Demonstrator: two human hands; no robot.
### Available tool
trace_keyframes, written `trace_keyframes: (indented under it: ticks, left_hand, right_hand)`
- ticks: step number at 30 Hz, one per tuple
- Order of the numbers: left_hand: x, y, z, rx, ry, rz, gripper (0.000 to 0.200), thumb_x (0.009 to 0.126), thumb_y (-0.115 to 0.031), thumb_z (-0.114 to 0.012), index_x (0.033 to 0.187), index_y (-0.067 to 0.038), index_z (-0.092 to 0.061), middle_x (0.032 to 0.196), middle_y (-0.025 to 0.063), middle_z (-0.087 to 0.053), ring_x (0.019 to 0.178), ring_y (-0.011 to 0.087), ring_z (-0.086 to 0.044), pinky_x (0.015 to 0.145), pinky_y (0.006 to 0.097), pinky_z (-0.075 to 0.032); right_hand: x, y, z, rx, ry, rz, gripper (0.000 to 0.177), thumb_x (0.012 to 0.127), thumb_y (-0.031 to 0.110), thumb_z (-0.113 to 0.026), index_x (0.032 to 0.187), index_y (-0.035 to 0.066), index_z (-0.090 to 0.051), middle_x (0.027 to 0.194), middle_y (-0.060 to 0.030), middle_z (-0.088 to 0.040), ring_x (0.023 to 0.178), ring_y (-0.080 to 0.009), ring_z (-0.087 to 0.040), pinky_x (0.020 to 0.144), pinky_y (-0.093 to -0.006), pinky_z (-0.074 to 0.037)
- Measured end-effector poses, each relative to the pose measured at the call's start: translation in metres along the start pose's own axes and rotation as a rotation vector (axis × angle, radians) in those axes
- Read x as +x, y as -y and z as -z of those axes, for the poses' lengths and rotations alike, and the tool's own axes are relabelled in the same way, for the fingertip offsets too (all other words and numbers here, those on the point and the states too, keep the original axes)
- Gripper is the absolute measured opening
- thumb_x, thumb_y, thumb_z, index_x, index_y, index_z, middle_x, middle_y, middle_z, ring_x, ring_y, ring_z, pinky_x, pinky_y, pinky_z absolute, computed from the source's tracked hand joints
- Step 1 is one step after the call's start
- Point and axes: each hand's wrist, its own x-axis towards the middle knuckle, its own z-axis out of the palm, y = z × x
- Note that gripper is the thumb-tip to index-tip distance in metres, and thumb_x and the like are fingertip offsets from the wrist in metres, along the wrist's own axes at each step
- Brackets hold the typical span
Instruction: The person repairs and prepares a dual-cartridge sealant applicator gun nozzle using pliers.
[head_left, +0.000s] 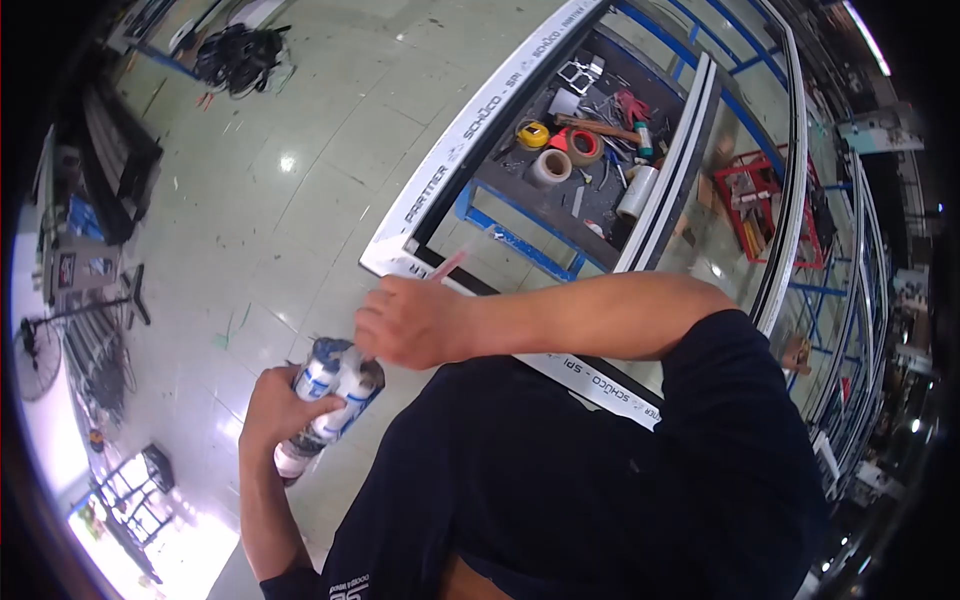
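Note:
My left hand (272,405) is wrapped around a white-and-blue cylindrical container (352,392) with dark smears, held tilted over the floor in front of my body. Just above its top end is my right hand (405,320), closed in a fist around a slim, reddish, translucent stick (450,264). One end of the stick sticks out above the fist; its lower part is hidden by the fingers, close to the container's mouth. Beside my right hand lies the corner of a large white-and-black profile frame (425,195) printed with lettering.
Under the frame, a dark work surface (520,205) bears a yellow tape measure (533,135), tape rolls (551,167), a hammer (600,127) and red gloves (632,105). A red crate (765,205) stands at right. Black bundled material (240,60) lies on the tiled floor (300,190).

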Motion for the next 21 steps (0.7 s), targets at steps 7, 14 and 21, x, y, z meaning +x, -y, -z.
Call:
trace_keyframes:
  ticks: [7, 14, 21]
  left_hand:
    - [0.024, -0.054, 0.038, 0.046, 0.164, 0.045, 0.062, 0.061, -0.046, -0.1, 0.098, 0.0, -0.08, 0.084, 0.016, -0.079, 0.077, 0.0279, -0.077, 0.075, 0.0396, -0.058]
    - [0.075, -0.045, 0.082, 0.096, 0.29, -0.018, 0.065, 0.059, -0.046, -0.1, 0.1, 0.001, -0.08, 0.085, 0.0166, -0.079, 0.076, 0.0271, -0.076, 0.076, 0.039, -0.058]
    - [0.144, -0.001, 0.152, 0.164, 0.354, -0.103, 0.063, 0.061, -0.044, -0.099, 0.1, 0.001, -0.079, 0.085, 0.0179, -0.078, 0.077, 0.0288, -0.076, 0.076, 0.0387, -0.058]
  right_hand:
    - [-0.008, -0.017, 0.018, -0.108, -0.01, -0.05, 0.016, 0.09, 0.023, -0.058, 0.089, 0.008, -0.063, 0.08, -0.0024, -0.056, 0.075, -0.0179, -0.06, 0.063, -0.0328, -0.043]
    - [0.017, -0.03, 0.005, -0.102, -0.028, -0.157, 0.017, 0.089, 0.023, -0.059, 0.089, 0.007, -0.064, 0.079, -0.0041, -0.057, 0.067, -0.0186, -0.062, 0.055, -0.0333, -0.044]
    - [0.088, -0.07, -0.029, 0.116, 0.18, -0.318, 0.017, 0.09, 0.02, -0.061, 0.09, 0.003, -0.064, 0.074, -0.01, -0.064, 0.066, -0.0278, -0.072, 0.052, -0.0437, -0.055]
